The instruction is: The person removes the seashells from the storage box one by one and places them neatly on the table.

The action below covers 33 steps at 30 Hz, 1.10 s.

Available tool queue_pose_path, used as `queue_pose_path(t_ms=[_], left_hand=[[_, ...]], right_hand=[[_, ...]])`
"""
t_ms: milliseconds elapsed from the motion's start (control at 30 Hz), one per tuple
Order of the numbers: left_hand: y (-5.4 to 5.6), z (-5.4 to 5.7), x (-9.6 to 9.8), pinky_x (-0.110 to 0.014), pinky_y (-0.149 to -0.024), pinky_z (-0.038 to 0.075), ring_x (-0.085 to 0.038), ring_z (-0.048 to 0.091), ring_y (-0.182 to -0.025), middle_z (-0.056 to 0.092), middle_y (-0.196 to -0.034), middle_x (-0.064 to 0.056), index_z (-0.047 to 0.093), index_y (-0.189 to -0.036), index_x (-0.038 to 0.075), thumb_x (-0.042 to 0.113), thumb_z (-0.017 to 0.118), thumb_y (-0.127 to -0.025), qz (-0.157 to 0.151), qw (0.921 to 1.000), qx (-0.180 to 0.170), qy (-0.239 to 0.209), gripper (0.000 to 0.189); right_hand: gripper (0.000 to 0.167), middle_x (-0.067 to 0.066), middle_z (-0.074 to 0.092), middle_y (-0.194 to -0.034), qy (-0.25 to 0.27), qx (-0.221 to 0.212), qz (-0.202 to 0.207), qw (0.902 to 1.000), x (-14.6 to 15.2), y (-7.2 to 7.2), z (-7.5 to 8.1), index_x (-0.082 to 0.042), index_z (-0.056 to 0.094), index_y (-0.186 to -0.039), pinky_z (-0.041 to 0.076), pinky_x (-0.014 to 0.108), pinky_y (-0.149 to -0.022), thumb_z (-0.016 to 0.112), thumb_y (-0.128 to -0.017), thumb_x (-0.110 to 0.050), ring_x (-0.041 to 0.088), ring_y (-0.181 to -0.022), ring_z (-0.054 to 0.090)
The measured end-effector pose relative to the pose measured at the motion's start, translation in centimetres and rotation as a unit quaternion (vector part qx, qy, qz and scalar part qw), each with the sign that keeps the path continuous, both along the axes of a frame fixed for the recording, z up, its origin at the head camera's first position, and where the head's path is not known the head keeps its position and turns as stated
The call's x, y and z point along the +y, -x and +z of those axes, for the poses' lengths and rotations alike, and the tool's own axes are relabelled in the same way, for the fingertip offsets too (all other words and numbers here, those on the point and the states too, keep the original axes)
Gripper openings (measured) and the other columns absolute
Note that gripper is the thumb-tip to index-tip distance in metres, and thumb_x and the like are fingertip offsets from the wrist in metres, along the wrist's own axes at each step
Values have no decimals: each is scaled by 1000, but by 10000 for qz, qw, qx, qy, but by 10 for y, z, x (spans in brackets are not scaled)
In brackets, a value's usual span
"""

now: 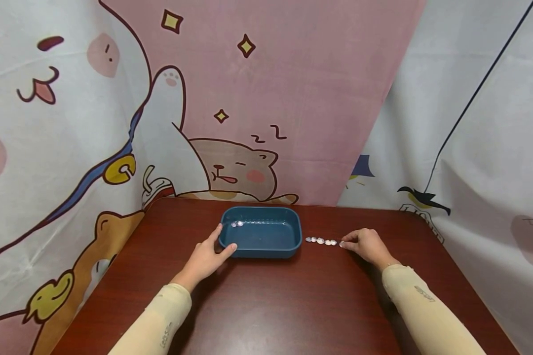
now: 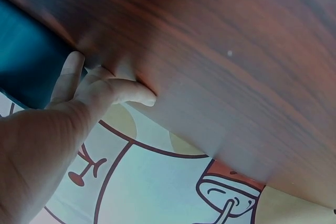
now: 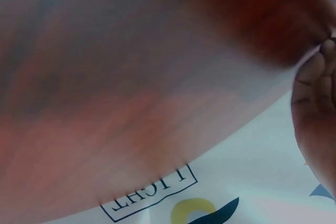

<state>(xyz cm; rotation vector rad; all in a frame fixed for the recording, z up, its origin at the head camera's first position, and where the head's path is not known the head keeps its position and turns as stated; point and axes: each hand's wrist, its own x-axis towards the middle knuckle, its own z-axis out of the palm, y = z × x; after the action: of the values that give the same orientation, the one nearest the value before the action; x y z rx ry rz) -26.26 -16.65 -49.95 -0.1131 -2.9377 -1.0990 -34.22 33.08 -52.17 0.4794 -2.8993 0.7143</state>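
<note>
A blue rectangular basin [image 1: 262, 252] stands toward the back of the table. Two small pale, shiny roundish pieces [image 1: 237, 224] lie inside it, near its left end. My left hand [image 1: 206, 258] touches the basin's left front corner, its fingers at the side and its thumb at the front rim. To the basin's right, several similar small pieces [image 1: 321, 241] lie in a row on the table. At the row's right end, my right hand [image 1: 367, 245] pinches one small pale roundish piece [image 1: 341, 244] between thumb and fingertips. The right wrist view shows only part of that hand.
The dark red-brown wooden table [image 1: 271, 305] reaches back to a printed cartoon cloth [image 1: 320, 98], which hangs behind it and along both sides.
</note>
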Motion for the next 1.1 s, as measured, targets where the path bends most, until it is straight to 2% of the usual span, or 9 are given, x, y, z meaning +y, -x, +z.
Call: queue_pose_path(t_ms=[100, 233, 400, 533, 600, 900, 1000, 1100], left_hand=[[0, 0, 0, -64, -113, 50, -45, 60, -141, 47, -164, -24, 24, -172, 14, 57, 66, -102, 11, 10000, 13, -7, 92], [-1, 0, 0, -64, -112, 50, -45, 62, -139, 48, -163, -25, 24, -172, 13, 57, 66, -102, 33, 10000, 6, 3, 92], [-1, 1, 1, -65, -111, 50, -46, 60, -140, 48, -163, -25, 23, -172, 15, 58, 66, -102, 36, 10000, -53, 47, 93], [-1, 3, 1, -64, -111, 51, -45, 63, -138, 49, -163, -25, 24, -172, 14, 59, 66, -102, 11, 10000, -15, -11, 94], [-1, 4, 1, -64, -111, 51, -44, 63, -137, 48, -163, -25, 24, -172, 14, 60, 66, -101, 19, 10000, -11, -16, 94], [-1, 3, 1, -64, -112, 51, -44, 62, -138, 48, -163, -25, 23, -172, 15, 62, 64, -101, 22, 10000, -34, 66, 94], [-2, 3, 1, -64, -111, 51, -45, 62, -139, 48, -163, -25, 23, -172, 15, 62, 64, -101, 38, 10000, -64, 51, 94], [-2, 2, 1, -65, -111, 51, -45, 60, -140, 48, -164, -24, 23, -172, 16, 62, 64, -101, 45, 9999, -103, 47, 94]], right_hand=[[9, 7, 84, -95, 53, 265, 5, 9996, 1, -2, -1, -11, 87, -98, 64, 49, -83, 86, -91, -16, 29, -95, 79], [13, 10, 84, -99, 127, 346, -34, 9993, 3, -1, 2, -9, 87, -102, 63, 52, -85, 83, -93, -18, 33, -99, 79], [14, 14, 83, -101, -14, 6, -244, 9997, 9, 1, 11, -5, 85, -101, 61, 55, -88, 80, -96, -17, 36, -100, 76], [14, 14, 82, -99, -209, -462, -291, 9983, 12, 1, 17, -3, 84, -99, 60, 51, -84, 79, -97, -15, 31, -95, 74], [14, 14, 82, -99, -240, -557, -285, 9978, 12, 1, 19, -3, 84, -99, 60, 50, -83, 79, -96, -15, 29, -94, 74], [14, 13, 83, -99, -224, -616, -208, 9976, 11, 0, 19, -3, 85, -101, 59, 40, -80, 80, -95, -15, 24, -93, 74], [16, 14, 83, -102, -188, -632, -228, 9976, 13, 0, 17, -3, 85, -103, 60, 44, -83, 78, -97, -17, 28, -97, 75], [24, 19, 81, -111, -46, -550, -384, 9977, 13, 1, 18, -2, 83, -110, 60, 54, -91, 74, -101, -22, 38, -107, 74]])
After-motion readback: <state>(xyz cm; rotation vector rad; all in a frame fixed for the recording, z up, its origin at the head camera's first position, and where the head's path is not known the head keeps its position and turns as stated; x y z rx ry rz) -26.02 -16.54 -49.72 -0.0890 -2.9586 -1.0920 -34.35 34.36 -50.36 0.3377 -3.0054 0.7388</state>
